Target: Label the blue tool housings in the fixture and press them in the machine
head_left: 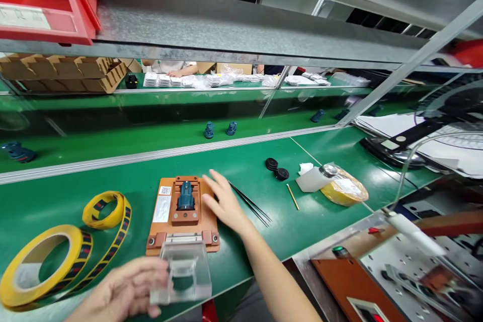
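An orange-brown fixture (153,234) lies on the green bench, with a dark blue plastic housing (185,196) seated in its raised middle block. A clear plastic cover (202,279) is hinged at the fixture's near edge and is swung back toward me. My left hand (132,284), slightly blurred, is at the cover's left side, with fingers and thumb around its edge. At the fixture's upper right side is my right hand (222,201), its thumb and fingers spread, holding nothing. Black tweezers (251,205) lie just right of that hand.
Yellow label tape rolls (45,266) lie at left. Black round parts (276,168), a thin stick (293,196), a white bottle (317,178) and a yellow tape roll (345,188) are at right. A machine (400,266) stands near right. A metal shelf (226,25) spans overhead.
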A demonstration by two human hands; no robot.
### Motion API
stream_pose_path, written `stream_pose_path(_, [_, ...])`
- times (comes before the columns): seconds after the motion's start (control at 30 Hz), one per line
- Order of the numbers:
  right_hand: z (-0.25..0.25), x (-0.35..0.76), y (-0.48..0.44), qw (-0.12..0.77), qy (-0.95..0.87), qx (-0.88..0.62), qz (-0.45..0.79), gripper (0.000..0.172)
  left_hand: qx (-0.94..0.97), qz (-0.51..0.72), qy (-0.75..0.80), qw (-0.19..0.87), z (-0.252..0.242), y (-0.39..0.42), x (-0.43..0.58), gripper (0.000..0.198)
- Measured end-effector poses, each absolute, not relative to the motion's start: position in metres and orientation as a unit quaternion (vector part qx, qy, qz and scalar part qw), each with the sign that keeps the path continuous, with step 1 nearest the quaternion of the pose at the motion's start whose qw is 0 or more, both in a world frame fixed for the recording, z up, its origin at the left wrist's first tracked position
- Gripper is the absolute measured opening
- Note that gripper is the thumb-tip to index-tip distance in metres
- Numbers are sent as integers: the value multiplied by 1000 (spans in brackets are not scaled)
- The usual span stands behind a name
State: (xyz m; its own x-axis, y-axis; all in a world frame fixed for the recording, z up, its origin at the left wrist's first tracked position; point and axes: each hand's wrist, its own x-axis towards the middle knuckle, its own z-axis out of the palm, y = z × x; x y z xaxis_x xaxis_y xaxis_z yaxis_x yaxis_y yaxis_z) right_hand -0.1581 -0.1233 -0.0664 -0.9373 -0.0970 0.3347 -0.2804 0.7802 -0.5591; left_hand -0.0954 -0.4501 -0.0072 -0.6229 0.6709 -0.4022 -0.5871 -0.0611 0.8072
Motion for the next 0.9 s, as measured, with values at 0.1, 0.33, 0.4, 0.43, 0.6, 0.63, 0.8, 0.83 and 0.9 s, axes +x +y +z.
stream_pose_path(0.1, [-77,-127,-89,247,-941,-57,226,39,-18,782,477,400,20,-433,-117,60])
stream_pose_path(0.33, [-123,-81,-49,222,-953,-185,88,49,-106,782,478,385,23,-380,-170,35])
stream_pose_path(0.4, [-128,-82,-49,236,-946,-179,129,51,-75,746,543,379,21,-389,-175,40])
stream_pose_path(0.43, [-129,-83,-49,246,-939,-179,158,52,-36,710,607,355,22,-400,-177,43])
stream_pose_path(0.6, [-115,-91,-54,269,-829,-276,405,55,135,285,948,35,25,-470,-194,37])
stream_pose_path(0.63, [-110,-93,-58,275,-789,-291,465,55,143,225,964,15,22,-478,-199,37])
stream_pose_path(0.8, [-75,-113,-92,300,-566,-250,726,49,156,210,962,84,-1,-475,-218,26])
stream_pose_path(0.83, [-68,-117,-98,276,-529,-233,768,48,151,223,959,88,-4,-472,-221,23])
stream_pose_path(0.9, [-55,-121,-110,215,-472,-200,831,46,136,258,952,90,-5,-470,-223,19])
